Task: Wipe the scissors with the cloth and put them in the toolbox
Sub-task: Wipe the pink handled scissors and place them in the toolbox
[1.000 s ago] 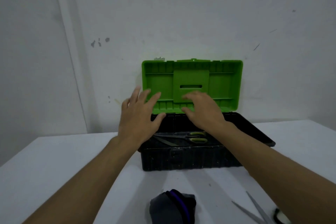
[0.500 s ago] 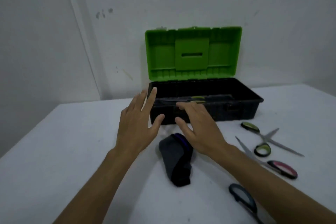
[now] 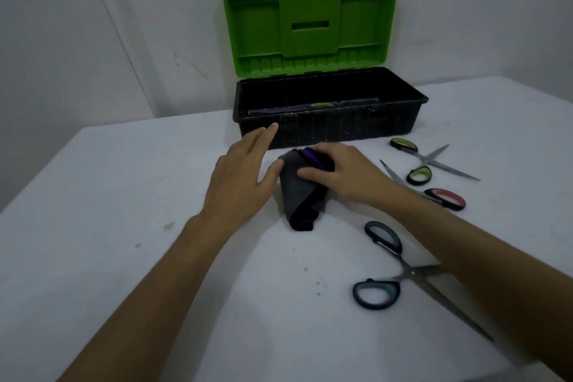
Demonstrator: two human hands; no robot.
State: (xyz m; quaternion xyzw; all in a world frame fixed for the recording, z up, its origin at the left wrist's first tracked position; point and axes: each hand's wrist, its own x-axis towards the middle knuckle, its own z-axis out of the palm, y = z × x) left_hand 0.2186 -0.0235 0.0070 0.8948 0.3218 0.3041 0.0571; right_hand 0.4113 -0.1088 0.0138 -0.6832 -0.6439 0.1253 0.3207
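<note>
A folded dark grey cloth [image 3: 297, 195] with a purple stripe lies on the white table in front of the black toolbox [image 3: 328, 124]. The toolbox's green lid [image 3: 310, 22] stands open. My right hand [image 3: 350, 174] lies over the cloth's upper right part, fingers curled over it and thumb pressed on it. My left hand [image 3: 242, 177] is flat and open just left of the cloth, its thumb at the cloth's edge. To the right lie green-handled scissors [image 3: 428, 161], pink-handled scissors [image 3: 446, 198] partly under my right forearm, and blue-grey-handled scissors [image 3: 403, 273]. A green handle [image 3: 322, 105] shows inside the toolbox.
The white table [image 3: 124, 226] has a few small specks and stains. The toolbox stands at the table's far side, near the wall. The table's left edge runs diagonally at the left.
Both hands have drawn back from the toolbox toward me. My right hand has come down onto the cloth, and my left hand has settled beside it. The view has tilted down.
</note>
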